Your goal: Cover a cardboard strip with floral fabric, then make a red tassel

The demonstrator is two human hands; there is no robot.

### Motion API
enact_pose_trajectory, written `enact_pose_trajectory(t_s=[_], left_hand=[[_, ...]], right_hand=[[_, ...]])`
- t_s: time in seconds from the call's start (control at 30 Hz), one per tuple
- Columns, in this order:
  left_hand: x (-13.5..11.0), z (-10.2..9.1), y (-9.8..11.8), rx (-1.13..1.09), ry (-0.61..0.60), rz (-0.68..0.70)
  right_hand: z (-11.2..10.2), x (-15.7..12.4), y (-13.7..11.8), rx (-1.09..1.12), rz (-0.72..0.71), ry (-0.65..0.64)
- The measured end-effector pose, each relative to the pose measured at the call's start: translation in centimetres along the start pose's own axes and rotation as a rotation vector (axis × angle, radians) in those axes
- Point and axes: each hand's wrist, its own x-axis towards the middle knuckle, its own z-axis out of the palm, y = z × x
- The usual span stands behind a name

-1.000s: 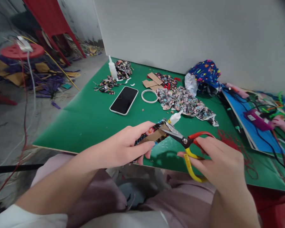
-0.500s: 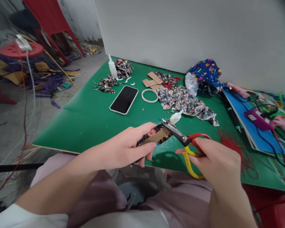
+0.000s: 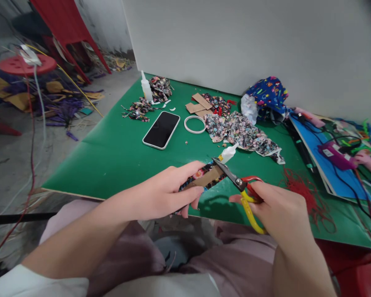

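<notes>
Head view: gripping a brown cardboard strip wrapped in floral fabric [image 3: 206, 177] in the curled left hand [image 3: 163, 194], thumb on top, with the strip's end poking out rightward past the fingertips, above the near edge of the green table mat [image 3: 117, 152]. Clasping red-and-yellow-handled scissors [image 3: 235, 178] in the closed right hand [image 3: 281, 206], blades nearly together, lying across the strip's far end, just in front of a small white glue bottle [image 3: 228, 153]

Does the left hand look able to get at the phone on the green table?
Probably yes, though not freely: nothing lies between the left hand and the phone on the green table, but that hand is gripping a fabric-covered cardboard strip.
</notes>
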Motion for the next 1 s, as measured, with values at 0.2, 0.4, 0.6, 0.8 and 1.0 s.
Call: enact_pose_trajectory(t_s=[0.2,0.4,0.6,0.8,1.0], left_hand=[[-0.2,0.0,0.1,0.008,0.012,-0.012],[-0.2,0.1,0.0,-0.043,0.049,-0.003],[-0.2,0.1,0.0,-0.064,0.070,-0.005],[-0.3,0.0,0.2,0.026,0.059,-0.006],[-0.1,0.1,0.2,0.155,0.061,-0.023]], right_hand=[[0.0,0.1,0.0,0.140,0.048,-0.018],[-0.1,0.2,-0.2,0.230,0.083,-0.132],[-0.3,0.6,-0.9,0.206,0.102,-0.175],[-0.3,0.7,-1.0,0.211,0.119,-0.229],[-0.2,0.7,-0.9,0.197,0.116,-0.215]])
